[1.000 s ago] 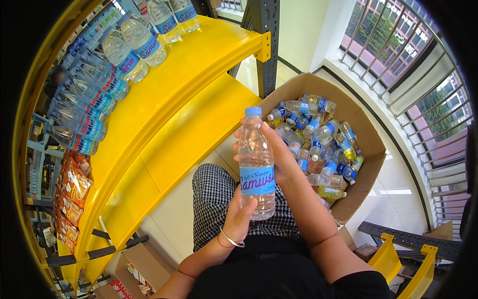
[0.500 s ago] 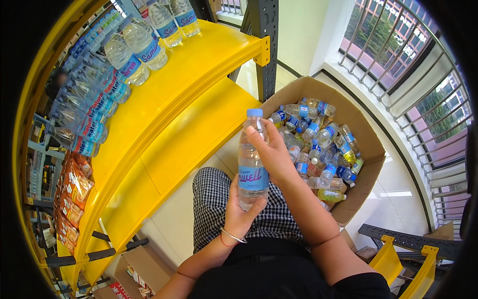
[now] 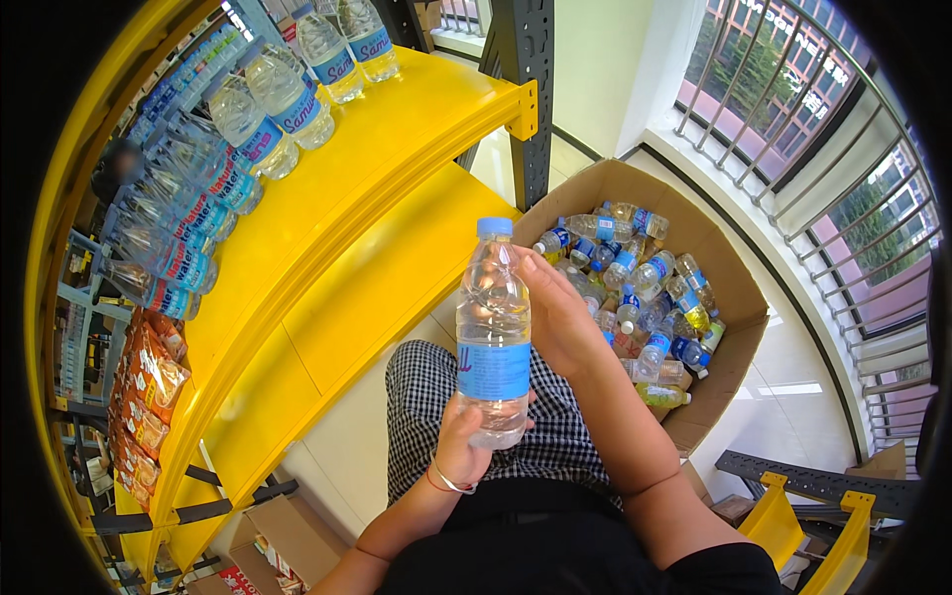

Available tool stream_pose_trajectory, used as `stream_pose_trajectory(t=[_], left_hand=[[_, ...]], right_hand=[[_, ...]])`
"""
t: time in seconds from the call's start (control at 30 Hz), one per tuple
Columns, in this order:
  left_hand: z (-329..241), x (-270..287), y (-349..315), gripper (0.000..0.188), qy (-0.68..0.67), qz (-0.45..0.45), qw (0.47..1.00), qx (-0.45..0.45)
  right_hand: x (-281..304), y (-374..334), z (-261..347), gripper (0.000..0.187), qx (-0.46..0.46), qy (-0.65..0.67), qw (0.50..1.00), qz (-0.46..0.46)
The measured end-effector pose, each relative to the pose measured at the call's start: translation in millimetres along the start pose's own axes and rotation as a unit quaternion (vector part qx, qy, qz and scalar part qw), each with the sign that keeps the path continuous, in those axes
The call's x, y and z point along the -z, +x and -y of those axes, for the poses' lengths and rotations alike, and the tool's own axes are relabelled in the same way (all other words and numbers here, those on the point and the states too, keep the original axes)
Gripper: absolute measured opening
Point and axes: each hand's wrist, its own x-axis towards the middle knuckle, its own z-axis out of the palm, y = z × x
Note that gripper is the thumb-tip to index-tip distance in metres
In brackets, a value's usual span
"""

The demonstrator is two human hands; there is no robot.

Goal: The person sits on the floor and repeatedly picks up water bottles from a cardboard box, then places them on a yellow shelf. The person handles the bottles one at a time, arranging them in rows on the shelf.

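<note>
Upright in front of my body is a clear plastic water bottle (image 3: 494, 307) with a light blue cap and a blue label. My left hand (image 3: 462, 446) is closed around its base, the fingers partly hidden behind it. Against the bottle's upper right side rests my right hand (image 3: 560, 312), its fingers curving round the back, where the tips are partly hidden.
A cardboard box (image 3: 729, 372) full of mixed bottles stands on the floor to the right. Water bottles (image 3: 288, 99) line the yellow shelf (image 3: 416, 104) at left, near orange snack packets (image 3: 149, 407). A dark upright post (image 3: 523, 149) supports the shelf's far end.
The bottle has turned, bringing the label's small-print side round, and has shifted slightly left and down. My right hand has slid from its front to its right side; my left still supports the base.
</note>
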Motion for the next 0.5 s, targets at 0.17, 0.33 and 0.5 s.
stream_pose_trajectory(t=[0.17,0.33,0.5], left_hand=[[-1.9,-4.4,-0.9,0.087,-0.079,0.083,0.992,0.049],[4.7,-1.4,-1.5,0.092,-0.074,0.111,0.989,0.063],[9.7,7.1,2.4,0.085,0.035,0.096,0.994,0.046]], right_hand=[[1.7,1.6,-19.2,0.061,-0.028,0.2,0.974,0.107],[-1.7,3.0,-20.9,0.07,-0.037,0.166,0.978,0.12],[-1.8,2.1,-9.2,0.063,-0.026,0.117,0.989,0.085]])
